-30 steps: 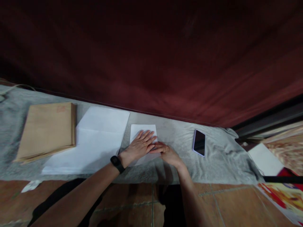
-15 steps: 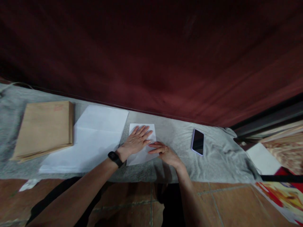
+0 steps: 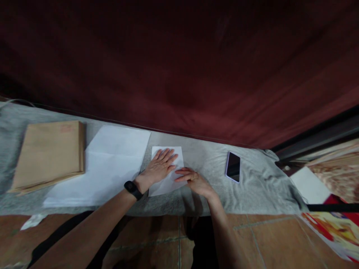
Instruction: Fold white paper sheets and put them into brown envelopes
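A folded sheet of white paper (image 3: 157, 188) lies on the grey cloth, a crease line crossing its lower part. My left hand (image 3: 159, 166) presses flat on it, fingers spread, a black watch on the wrist. At the right edge of the paper, my right hand (image 3: 195, 180) touches the sheet with fingers stretched out and a gap between them; no grip shows. Left of my hands is a stack of larger white sheets (image 3: 114, 160). A pile of brown paper envelopes (image 3: 50, 151) rests partly over that stack.
A phone (image 3: 233, 167) with a purple case lies to the right on the grey cloth (image 3: 207, 157). Behind the cloth rises a dark red surface (image 3: 179, 82). Tiled floor (image 3: 269, 239) shows in front, with a white scrap (image 3: 33, 221) at left and a colourful printed box (image 3: 333, 231) at right.
My left hand has shifted very slightly on the paper. My right hand stays at the paper's right edge. The whole view has moved a little.
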The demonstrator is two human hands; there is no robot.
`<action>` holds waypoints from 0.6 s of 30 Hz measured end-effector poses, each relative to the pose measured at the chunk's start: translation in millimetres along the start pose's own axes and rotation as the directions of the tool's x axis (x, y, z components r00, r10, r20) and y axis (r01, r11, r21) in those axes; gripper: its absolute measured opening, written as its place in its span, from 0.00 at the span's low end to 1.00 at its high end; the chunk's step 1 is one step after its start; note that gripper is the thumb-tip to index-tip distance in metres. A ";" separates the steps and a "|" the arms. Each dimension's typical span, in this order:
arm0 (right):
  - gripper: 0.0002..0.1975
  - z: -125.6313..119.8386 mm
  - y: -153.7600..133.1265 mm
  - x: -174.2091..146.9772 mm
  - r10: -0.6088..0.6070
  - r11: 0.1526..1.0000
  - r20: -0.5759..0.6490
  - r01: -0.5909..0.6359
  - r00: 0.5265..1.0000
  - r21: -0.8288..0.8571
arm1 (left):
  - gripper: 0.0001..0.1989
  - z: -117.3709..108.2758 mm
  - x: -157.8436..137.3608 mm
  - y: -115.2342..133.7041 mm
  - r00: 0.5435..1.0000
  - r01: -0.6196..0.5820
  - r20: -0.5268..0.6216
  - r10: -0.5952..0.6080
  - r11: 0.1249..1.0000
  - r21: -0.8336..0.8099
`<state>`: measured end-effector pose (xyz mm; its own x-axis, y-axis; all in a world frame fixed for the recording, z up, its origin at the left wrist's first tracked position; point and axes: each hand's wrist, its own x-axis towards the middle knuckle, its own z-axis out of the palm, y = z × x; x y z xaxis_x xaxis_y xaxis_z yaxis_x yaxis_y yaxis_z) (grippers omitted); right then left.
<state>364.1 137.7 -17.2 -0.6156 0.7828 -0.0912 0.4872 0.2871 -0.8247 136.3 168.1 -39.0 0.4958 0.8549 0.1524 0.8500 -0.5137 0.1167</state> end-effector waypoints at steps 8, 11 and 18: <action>0.13 1.1 -1.6 -2.9 -0.028 1.000 -0.029 0.028 0.999 0.008 | 0.25 -0.4 -12.0 4.4 0.979 -0.199 0.036 0.200 0.980 -0.032; 0.14 -0.1 -4.5 -4.1 -0.001 1.000 -0.015 0.001 1.000 -0.005 | 0.25 1.3 -12.7 3.1 0.980 -0.195 0.022 0.196 0.980 -0.037; 0.16 -2.1 -6.0 -4.5 0.006 1.000 -0.002 -0.006 1.000 0.012 | 0.25 -4.3 -9.0 -2.2 0.994 -0.090 0.053 0.093 0.994 -0.058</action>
<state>365.2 133.6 -10.6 -0.6116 0.7854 -0.0948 0.4833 0.2761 -0.8308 129.3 161.2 -36.4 0.5813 0.8062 0.1103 0.7902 -0.5917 0.1598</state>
